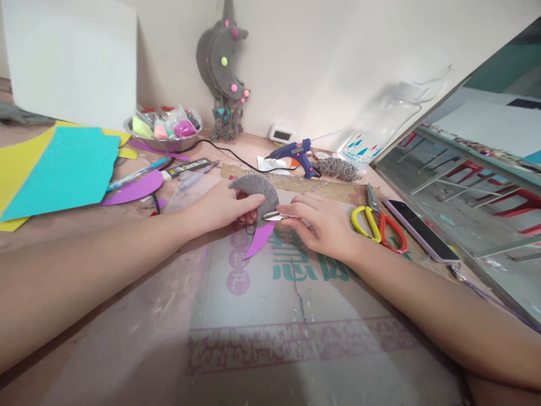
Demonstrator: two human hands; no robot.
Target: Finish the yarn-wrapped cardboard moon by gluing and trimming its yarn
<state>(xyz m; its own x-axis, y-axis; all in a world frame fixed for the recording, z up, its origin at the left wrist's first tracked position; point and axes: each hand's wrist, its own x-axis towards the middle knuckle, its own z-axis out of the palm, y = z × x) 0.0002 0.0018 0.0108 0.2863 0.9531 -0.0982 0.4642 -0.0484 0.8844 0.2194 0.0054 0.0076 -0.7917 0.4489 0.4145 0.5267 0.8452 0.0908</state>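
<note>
My left hand (226, 204) grips a purple crescent (258, 237) whose upper part is wrapped in grey yarn (257, 189). My right hand (323, 223) pinches a small metal snipper (274, 215), its tip touching the yarn-wrapped edge of the crescent. Both hands are over a flattened cardboard sheet (296, 316) with green and purple print.
Yellow and red scissors (378, 223) and a phone (420, 230) lie right of my right hand. Behind are a blue glue gun (296, 155), a grey yarn bundle (338, 167), pens (186, 168), a metal bowl (164, 132), teal and yellow felt sheets (63, 169), and a hanging grey moon decoration (224, 67).
</note>
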